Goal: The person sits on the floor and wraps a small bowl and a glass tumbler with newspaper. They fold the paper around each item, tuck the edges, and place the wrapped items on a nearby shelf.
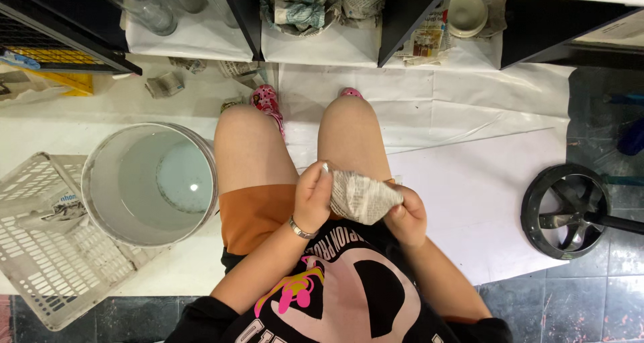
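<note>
Both my hands hold a small bundle wrapped in newspaper over my lap. My left hand, with a metal bracelet on the wrist, grips the bundle's left end, fingers curled over the paper. My right hand closes around its right end from below. What is inside the paper is hidden. I am seated, knees bare, orange shorts, pink patterned slippers on the white paper-covered floor.
A large white bucket with water stands left of my knee. A white plastic crate lies at far left. Black shelves ahead hold glass vases, crumpled newspaper and a white bowl. A black round stand sits at right.
</note>
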